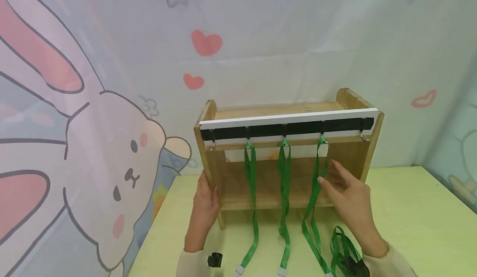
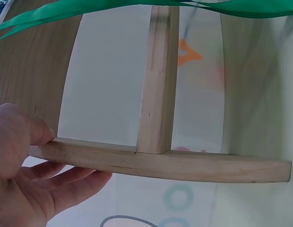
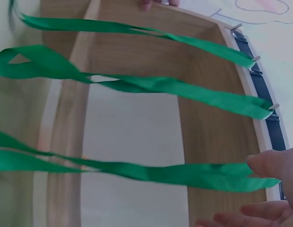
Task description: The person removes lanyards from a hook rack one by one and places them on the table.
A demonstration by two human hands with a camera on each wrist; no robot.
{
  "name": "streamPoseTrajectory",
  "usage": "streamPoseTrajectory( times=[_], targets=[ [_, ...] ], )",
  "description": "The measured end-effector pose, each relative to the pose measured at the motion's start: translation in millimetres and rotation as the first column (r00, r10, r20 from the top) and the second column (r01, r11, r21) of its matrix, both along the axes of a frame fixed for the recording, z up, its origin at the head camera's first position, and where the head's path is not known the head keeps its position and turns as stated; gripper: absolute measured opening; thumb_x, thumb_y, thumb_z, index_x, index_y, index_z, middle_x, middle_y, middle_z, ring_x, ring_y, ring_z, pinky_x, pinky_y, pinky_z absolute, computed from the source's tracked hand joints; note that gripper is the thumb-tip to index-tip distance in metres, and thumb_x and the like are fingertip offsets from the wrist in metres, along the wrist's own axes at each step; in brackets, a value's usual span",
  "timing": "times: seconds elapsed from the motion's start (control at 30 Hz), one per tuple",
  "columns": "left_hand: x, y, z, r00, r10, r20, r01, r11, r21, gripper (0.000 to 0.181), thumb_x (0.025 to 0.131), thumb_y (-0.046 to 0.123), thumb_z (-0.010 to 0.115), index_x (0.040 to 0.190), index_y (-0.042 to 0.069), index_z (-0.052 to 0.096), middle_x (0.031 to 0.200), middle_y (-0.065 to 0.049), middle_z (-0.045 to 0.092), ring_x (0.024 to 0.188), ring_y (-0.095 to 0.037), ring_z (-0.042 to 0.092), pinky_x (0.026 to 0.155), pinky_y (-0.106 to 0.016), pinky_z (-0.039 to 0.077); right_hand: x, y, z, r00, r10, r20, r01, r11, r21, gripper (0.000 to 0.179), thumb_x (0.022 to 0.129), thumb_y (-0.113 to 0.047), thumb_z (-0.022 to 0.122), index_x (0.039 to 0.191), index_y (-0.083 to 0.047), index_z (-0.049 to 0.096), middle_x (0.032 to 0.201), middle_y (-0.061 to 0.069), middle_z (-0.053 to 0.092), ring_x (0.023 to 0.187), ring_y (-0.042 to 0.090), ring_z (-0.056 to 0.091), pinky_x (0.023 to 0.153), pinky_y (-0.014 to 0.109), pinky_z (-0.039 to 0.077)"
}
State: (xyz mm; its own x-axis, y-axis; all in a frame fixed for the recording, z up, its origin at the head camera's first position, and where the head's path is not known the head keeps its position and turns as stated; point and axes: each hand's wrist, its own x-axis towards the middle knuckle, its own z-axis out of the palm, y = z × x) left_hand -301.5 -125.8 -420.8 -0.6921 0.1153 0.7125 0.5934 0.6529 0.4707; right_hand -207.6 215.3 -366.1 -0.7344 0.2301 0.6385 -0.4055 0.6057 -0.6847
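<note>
A small wooden shelf [image 1: 268,194] stands on the table, with a black-and-white hook rail [image 1: 261,131] along its top front. Three green lanyards hang from its middle hooks: a left one [image 1: 251,177], a middle one [image 1: 285,186] and a right one [image 1: 315,190]. My left hand [image 1: 204,204] grips the shelf's left side panel [image 2: 94,158], thumb on one face and fingers on the other. Beside the right lanyard is my right hand [image 1: 352,198], its thumb [image 3: 267,163] at the strap, apart from the fingers. Whether the thumb presses the strap, I cannot tell.
Another green lanyard [image 1: 343,248] lies bunched on the yellow-green table [image 1: 417,210], by my right forearm. The outer hooks, left [image 1: 213,143] and right [image 1: 362,135], hold no lanyard. A printed cloth [image 1: 298,53] with a cartoon rabbit hangs behind the shelf.
</note>
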Motion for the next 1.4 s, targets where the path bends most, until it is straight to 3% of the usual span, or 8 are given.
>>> streamPoseTrajectory(
  times=[0.23,0.37,0.5,0.67,0.9,1.07,1.23,1.4],
  targets=[
    [2.3,0.4,-0.4,1.0,0.002,-0.002,-0.002,1.0,0.002,0.061,0.097,-0.008,0.056,0.148,-0.013,0.023,0.136,-0.035,0.043,0.117,-0.053,0.056,0.088,-0.062,0.052,-3.1,-10,7.1,1.0,0.001,0.011,0.0,1.0,-0.01,0.058,0.093,-0.013,0.074,0.142,0.008,0.051,0.123,0.029,0.065,0.095,0.043,0.071,0.074,0.006,0.046],
    [2.9,0.1,0.9,1.0,0.002,-0.017,-0.002,1.0,0.001,0.061,0.097,-0.009,0.056,0.148,-0.012,0.023,0.136,-0.035,0.043,0.116,-0.053,0.057,0.087,-0.062,0.052,-6.9,-14,9.8,1.0,0.009,0.028,-0.009,1.0,0.0,0.06,0.092,-0.013,0.075,0.143,0.01,0.05,0.117,0.032,0.066,0.093,0.044,0.071,0.077,0.036,0.059],
    [2.5,0.6,1.2,1.0,0.002,-0.027,-0.002,1.0,-0.002,0.062,0.097,-0.01,0.056,0.149,-0.012,0.022,0.135,-0.036,0.043,0.115,-0.054,0.057,0.086,-0.062,0.052,-11.4,-18,12.5,1.0,0.014,0.013,-0.014,1.0,0.006,0.059,0.091,-0.012,0.076,0.14,0.011,0.052,0.121,0.033,0.063,0.096,0.048,0.069,0.079,0.057,0.056],
    [3.0,1.2,3.0,1.0,0.002,-0.007,-0.001,1.0,0.004,0.062,0.097,-0.01,0.054,0.149,-0.013,0.022,0.135,-0.037,0.043,0.115,-0.055,0.056,0.086,-0.062,0.052,-16.2,-24,15.8,1.0,-0.005,0.018,0.005,1.0,0.013,0.051,0.093,-0.014,0.074,0.136,0.009,0.057,0.122,0.03,0.065,0.099,0.045,0.069,0.08,0.054,0.057],
    [2.8,0.5,1.8,1.0,0.016,-0.021,-0.016,1.0,-0.007,0.06,0.097,-0.008,0.055,0.148,-0.013,0.023,0.132,-0.037,0.044,0.109,-0.055,0.059,0.082,-0.061,0.054,-22.5,-28,15.2,0.999,-0.023,-0.022,0.024,0.998,0.05,0.028,0.091,-0.008,0.075,0.113,0.007,0.065,0.092,0.025,0.073,0.08,0.039,0.073,0.07,0.053,0.059],
    [2.2,1.1,-0.6,1.0,0.022,-0.013,-0.022,1.0,-0.003,0.06,0.096,-0.008,0.055,0.147,-0.014,0.023,0.13,-0.037,0.045,0.106,-0.055,0.06,0.08,-0.061,0.055,-20.0,-28,15.5,0.998,-0.014,-0.058,0.018,0.998,0.062,0.007,0.094,-0.002,0.067,0.098,0.003,0.069,0.086,0.019,0.075,0.074,0.032,0.073,0.058,0.029,0.054],
    [1.4,1.2,-2.0,1.0,0.017,-0.027,-0.017,1.0,-0.003,0.06,0.097,-0.007,0.055,0.148,-0.013,0.024,0.131,-0.036,0.045,0.107,-0.053,0.06,0.081,-0.061,0.055,-15.7,-27,17.9,0.997,-0.01,-0.076,0.014,0.999,0.047,0.018,0.1,-0.002,0.057,0.106,0.003,0.073,0.089,0.016,0.076,0.069,0.024,0.069,0.046,0.022,0.037],
    [0.1,0.4,-1.5,0.998,0.011,-0.056,-0.012,1.0,-0.008,0.06,0.097,-0.007,0.055,0.148,-0.012,0.024,0.13,-0.035,0.046,0.108,-0.053,0.06,0.082,-0.061,0.055,-12.0,-28,22.1,0.996,0.002,-0.094,0.003,0.999,0.044,0.02,0.103,-0.004,0.055,0.108,0.004,0.072,0.09,0.018,0.075,0.08,0.034,0.073,0.049,0.022,0.038]
  ],
)
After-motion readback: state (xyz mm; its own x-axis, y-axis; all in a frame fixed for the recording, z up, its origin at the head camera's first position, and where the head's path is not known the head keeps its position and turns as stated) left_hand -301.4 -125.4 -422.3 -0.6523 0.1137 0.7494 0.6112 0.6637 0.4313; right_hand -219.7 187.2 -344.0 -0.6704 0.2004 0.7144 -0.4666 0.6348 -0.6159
